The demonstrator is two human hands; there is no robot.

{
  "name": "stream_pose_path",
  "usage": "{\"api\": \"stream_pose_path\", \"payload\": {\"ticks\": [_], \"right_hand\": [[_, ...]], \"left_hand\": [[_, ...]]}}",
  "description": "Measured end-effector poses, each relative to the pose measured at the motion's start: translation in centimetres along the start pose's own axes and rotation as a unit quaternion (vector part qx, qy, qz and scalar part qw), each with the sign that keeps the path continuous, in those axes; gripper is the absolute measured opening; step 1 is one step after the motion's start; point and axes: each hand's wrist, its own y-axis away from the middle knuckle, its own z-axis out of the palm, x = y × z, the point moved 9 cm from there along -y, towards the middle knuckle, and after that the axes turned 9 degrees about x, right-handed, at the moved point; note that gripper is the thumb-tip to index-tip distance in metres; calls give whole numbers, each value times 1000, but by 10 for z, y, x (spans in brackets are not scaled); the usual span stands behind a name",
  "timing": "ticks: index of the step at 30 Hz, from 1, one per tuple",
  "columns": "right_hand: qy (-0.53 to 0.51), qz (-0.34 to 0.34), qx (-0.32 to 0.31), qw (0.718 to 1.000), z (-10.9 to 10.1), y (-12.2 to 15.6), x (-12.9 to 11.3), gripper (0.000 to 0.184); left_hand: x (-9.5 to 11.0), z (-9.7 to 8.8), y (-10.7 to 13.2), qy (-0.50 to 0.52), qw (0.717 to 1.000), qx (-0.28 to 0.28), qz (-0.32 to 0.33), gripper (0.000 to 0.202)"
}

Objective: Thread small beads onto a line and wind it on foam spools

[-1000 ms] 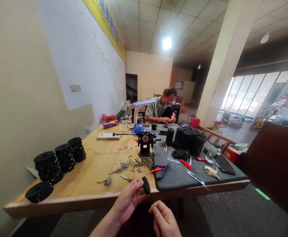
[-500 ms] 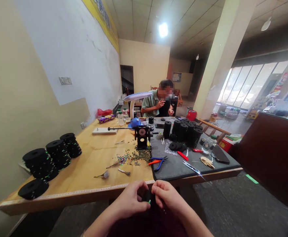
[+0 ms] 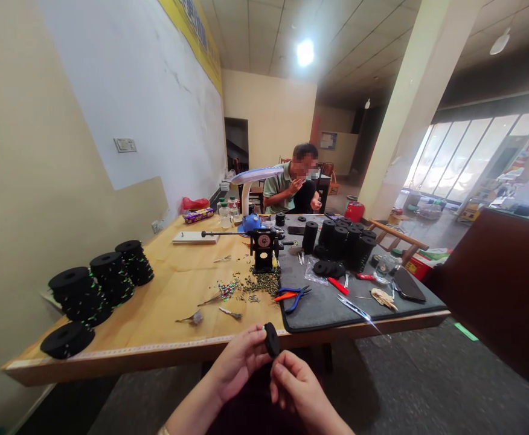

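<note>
A small round black foam spool (image 3: 272, 340) is gripped at its edge by my left hand (image 3: 241, 359), in front of the table's near edge. A tiny pale green spot shows by my left fingertips on the spool's rim. My right hand (image 3: 294, 380) is closed in a pinch just below the spool, near its lower edge. Whatever lies between those right fingertips is too small to make out. Just beyond my hands, blue-handled pliers (image 3: 294, 297) rest on the grey mat (image 3: 310, 319).
Stacked black spools (image 3: 81, 296) stand at the left, more black spools (image 3: 348, 241) on the mat. A black winding device (image 3: 263, 249), loose beads (image 3: 264, 283), thread snips (image 3: 354, 307) and a blue lamp (image 3: 250, 223) occupy the table. Across it sits another person (image 3: 285, 190).
My left hand has raised the spool and turned it, so its flat face shows. My right hand has shifted lower, still pinched. The view has moved slightly.
</note>
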Motion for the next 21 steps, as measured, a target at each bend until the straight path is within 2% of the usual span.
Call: {"api": "stream_pose_path", "payload": {"ticks": [6,12,17,21], "right_hand": [[-3,-5,-29,1000,-12,-7,-4,42],[18,-33,-3,999,-18,-10,-13,41],[97,-68,32,992,-24,-10,-23,40],[225,-132,66,963,-30,-5,-41,33]], "left_hand": [[-13,-2,0,28,994,-53,-97,11],[-11,4,-2,23,991,-100,-86,20],[-5,4,-1,-31,996,-69,-42,40],[-3,0,0,-96,995,-15,-8,37]]}}
